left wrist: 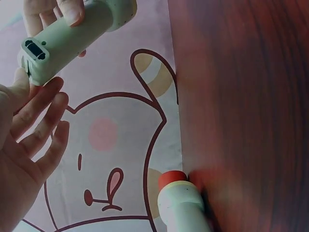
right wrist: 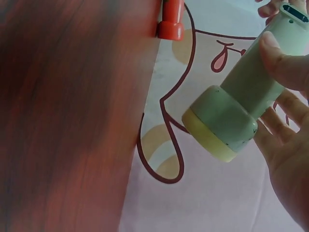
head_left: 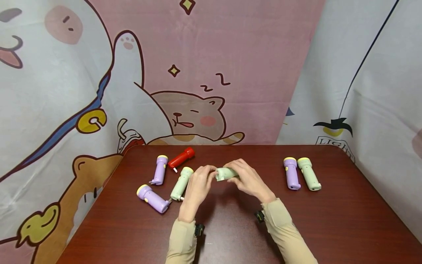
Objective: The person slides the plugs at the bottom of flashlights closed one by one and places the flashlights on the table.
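A light green flashlight [head_left: 225,173] with a yellow lens rim is held up above the table between both hands. My right hand [head_left: 248,179] grips its barrel, the thumb lying along the body in the right wrist view. At the tail end, beside a dark oblong socket, my left hand [head_left: 197,185] pinches the edge with thumb and index finger. The other left fingers are spread loosely, as the left wrist view shows. Nearest the left hand lies a second green flashlight [head_left: 181,185], a pale prong sticking out of its tail.
Left on the brown table [head_left: 230,227] lie a red flashlight [head_left: 181,157], an upper purple flashlight [head_left: 160,170] and a lower purple flashlight [head_left: 155,200], prongs out. To the right, a purple flashlight [head_left: 292,174] and a green flashlight [head_left: 309,174] lie side by side. A cartoon cloth [head_left: 250,73] hangs behind.
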Demonstrator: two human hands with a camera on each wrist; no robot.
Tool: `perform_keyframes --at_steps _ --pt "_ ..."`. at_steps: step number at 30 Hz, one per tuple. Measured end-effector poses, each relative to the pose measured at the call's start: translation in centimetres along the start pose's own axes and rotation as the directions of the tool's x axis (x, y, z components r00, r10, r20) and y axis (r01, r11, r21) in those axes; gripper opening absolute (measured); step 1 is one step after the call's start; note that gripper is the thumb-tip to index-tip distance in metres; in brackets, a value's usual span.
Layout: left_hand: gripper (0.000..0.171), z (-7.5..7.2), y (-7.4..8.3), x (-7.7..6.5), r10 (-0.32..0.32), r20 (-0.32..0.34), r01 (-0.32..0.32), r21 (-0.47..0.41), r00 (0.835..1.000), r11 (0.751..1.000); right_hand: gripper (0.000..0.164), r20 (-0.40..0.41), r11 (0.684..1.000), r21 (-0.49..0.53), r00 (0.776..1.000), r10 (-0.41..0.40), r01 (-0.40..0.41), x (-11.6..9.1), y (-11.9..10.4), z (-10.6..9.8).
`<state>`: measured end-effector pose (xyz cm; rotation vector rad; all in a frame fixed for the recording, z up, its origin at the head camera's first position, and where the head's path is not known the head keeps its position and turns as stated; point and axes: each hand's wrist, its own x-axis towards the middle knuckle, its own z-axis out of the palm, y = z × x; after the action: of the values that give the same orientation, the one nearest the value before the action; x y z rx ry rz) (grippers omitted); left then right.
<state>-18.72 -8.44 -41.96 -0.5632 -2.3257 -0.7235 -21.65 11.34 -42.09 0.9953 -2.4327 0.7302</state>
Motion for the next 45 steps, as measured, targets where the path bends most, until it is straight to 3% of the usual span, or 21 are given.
perform_keyframes --at_steps 9,18,23,28,33,38,45 --pt "0.019 -0.1 -0.4 -0.2 -0.047 0.024 0.047 -0.003 0.999 0.999 0.045 0.020 0.986 -0.162 0.999 -0.029 0.032 -0.8 3.1 -1.4" --pt "0.018 -0.5 -1.2 -0.5 -0.083 0.011 0.083 0.010 0.997 0.997 0.050 0.143 0.947 -0.310 0.989 -0.043 0.086 -1.8 8.3 -3.6" --pt "0.017 -0.5 -1.5 -0.7 -0.094 0.005 0.094 0.015 0.996 0.995 0.054 0.249 0.918 -0.367 0.967 -0.055 0.147 -2.4 10.8 -4.5" --pt "0.018 -0.7 -1.7 -0.8 -0.101 0.008 0.101 0.015 0.995 0.995 0.045 0.333 0.873 -0.389 0.928 -0.164 0.294 -3.0 13.0 -4.7" --pt "0.017 -0.9 -1.8 -0.7 -0.109 0.013 0.109 0.009 0.994 0.994 0.035 0.334 0.831 -0.381 0.898 -0.285 0.405 -3.5 14.1 -4.5" --pt "0.015 -0.9 -1.8 -0.7 -0.113 0.018 0.113 0.023 0.993 0.993 0.037 0.364 0.810 -0.396 0.884 -0.294 0.433 -3.7 14.4 -4.3" --pt "0.015 -0.9 -1.8 -0.8 -0.122 0.037 0.122 0.015 0.992 0.992 0.038 0.385 0.811 -0.394 0.879 -0.282 0.432 -3.8 14.7 -4.2"
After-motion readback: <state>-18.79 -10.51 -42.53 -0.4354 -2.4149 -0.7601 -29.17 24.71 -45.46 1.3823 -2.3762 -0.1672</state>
